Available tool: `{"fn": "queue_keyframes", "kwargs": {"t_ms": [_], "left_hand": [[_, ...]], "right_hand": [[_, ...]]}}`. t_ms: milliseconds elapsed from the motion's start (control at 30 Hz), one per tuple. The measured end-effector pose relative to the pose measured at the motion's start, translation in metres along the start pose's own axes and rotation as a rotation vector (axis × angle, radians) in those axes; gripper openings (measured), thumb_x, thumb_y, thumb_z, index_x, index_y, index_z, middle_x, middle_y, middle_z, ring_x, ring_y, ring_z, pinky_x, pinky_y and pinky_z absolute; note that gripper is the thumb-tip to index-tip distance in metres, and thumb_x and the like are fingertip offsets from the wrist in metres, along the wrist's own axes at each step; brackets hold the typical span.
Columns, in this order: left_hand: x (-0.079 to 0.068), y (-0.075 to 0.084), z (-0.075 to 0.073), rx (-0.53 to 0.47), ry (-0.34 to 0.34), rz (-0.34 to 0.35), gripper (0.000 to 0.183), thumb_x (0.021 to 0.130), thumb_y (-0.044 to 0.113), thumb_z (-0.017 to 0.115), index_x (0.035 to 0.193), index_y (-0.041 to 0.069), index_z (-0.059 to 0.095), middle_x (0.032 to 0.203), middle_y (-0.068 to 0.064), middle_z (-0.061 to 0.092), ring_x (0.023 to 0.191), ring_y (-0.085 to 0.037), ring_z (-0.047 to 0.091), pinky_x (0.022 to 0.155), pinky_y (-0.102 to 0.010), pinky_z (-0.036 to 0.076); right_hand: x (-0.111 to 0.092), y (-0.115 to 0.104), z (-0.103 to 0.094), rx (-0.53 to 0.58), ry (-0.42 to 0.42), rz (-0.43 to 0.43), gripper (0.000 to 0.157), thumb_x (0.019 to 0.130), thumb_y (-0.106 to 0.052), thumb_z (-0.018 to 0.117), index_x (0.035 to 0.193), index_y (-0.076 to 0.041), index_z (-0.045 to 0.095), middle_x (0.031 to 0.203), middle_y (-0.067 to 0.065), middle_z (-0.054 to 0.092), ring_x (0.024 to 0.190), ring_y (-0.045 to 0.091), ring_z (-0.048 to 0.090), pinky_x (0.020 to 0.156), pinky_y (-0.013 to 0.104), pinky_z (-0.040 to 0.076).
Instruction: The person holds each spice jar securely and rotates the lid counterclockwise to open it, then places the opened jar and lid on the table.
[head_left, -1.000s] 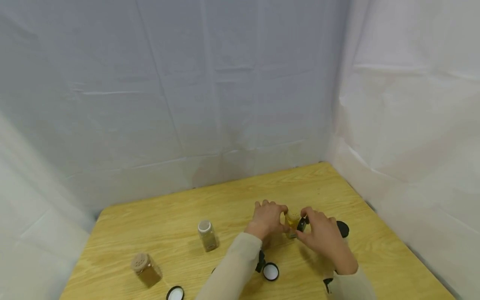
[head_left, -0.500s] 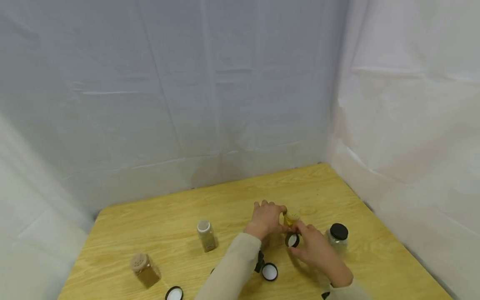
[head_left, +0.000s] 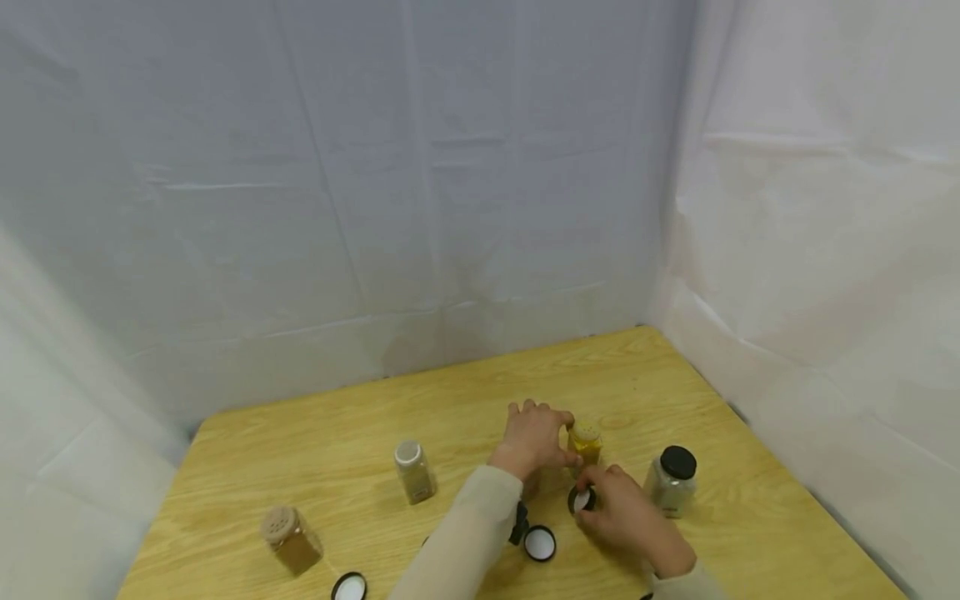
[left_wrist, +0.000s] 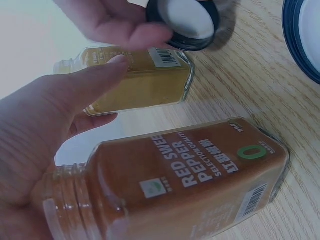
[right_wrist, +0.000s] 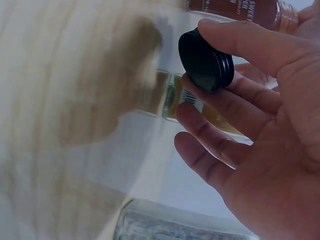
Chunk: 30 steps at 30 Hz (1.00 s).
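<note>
My left hand (head_left: 531,437) grips a glass spice jar of yellow powder (head_left: 588,443), thumb on one side and fingers on the other. The jar stands upright with its perforated shaker top bare. Just in front of it, my right hand (head_left: 624,515) pinches a black screw lid (right_wrist: 204,62) between thumb and fingertips. The lid is tipped on edge, its white liner showing in the left wrist view. Close beside the left palm stands a jar labelled red sweet pepper (left_wrist: 200,175), uncapped, with reddish powder; the left hand and sleeve mostly hide it in the head view.
Right of the right hand stands a jar with a black lid (head_left: 678,463). To the left are a white-topped jar (head_left: 416,475) and a brown-powder jar (head_left: 294,542). A black lid (head_left: 540,543) lies liner-up on the table, another lid (head_left: 350,588) near the front edge.
My right hand has pulled the black lid off to the front, away from the yellow jar's top and lower toward the table. The left hand stays on the jar.
</note>
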<state>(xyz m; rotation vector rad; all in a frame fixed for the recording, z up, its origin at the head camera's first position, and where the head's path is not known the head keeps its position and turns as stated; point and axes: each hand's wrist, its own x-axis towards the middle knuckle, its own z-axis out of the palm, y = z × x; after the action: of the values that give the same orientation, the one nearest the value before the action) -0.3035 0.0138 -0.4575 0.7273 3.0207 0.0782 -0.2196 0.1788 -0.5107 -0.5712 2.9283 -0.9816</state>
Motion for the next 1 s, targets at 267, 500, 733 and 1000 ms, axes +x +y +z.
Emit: {"fn": "queue_keyframes", "kwargs": {"t_ms": [267, 500, 733, 1000], "left_hand": [[-0.001, 0.002, -0.001, 0.001, 0.005, 0.011, 0.059, 0.086, 0.065, 0.079, 0.136, 0.036, 0.068, 0.130, -0.002, 0.071, 0.127, -0.032, 0.060, 0.115, -0.060, 0.040], [-0.001, 0.001, 0.001, -0.011, 0.008, 0.018, 0.060, 0.085, 0.064, 0.080, 0.136, 0.034, 0.069, 0.131, -0.002, 0.071, 0.126, -0.031, 0.060, 0.115, -0.060, 0.040], [-0.004, 0.003, 0.000, -0.001, 0.012, 0.010, 0.079, 0.082, 0.070, 0.079, 0.149, 0.033, 0.059, 0.140, -0.003, 0.067, 0.134, -0.031, 0.057, 0.117, -0.059, 0.038], [-0.004, 0.016, -0.015, 0.019, 0.130, 0.099, 0.082, 0.083, 0.071, 0.077, 0.154, 0.038, 0.053, 0.146, -0.004, 0.060, 0.143, -0.030, 0.048, 0.118, -0.063, 0.035]], "right_hand": [[-0.001, -0.002, 0.004, -0.070, -0.012, 0.038, 0.047, 0.077, -0.019, 0.093, 0.117, -0.013, 0.071, 0.100, -0.003, 0.076, 0.090, 0.018, 0.059, 0.077, 0.043, 0.048], [-0.004, 0.000, 0.005, -0.124, -0.010, 0.006, 0.052, 0.074, -0.019, 0.094, 0.122, -0.009, 0.074, 0.104, 0.001, 0.079, 0.087, 0.020, 0.059, 0.074, 0.044, 0.050], [-0.021, -0.016, -0.028, 0.009, 0.095, -0.028, 0.042, 0.089, -0.023, 0.085, 0.128, -0.010, 0.074, 0.109, 0.006, 0.079, 0.091, 0.018, 0.066, 0.070, 0.031, 0.054], [-0.030, -0.009, -0.074, -0.237, 0.570, -0.127, 0.030, 0.087, -0.016, 0.086, 0.111, -0.003, 0.074, 0.100, 0.011, 0.072, 0.073, 0.017, 0.066, 0.059, 0.035, 0.055]]}}
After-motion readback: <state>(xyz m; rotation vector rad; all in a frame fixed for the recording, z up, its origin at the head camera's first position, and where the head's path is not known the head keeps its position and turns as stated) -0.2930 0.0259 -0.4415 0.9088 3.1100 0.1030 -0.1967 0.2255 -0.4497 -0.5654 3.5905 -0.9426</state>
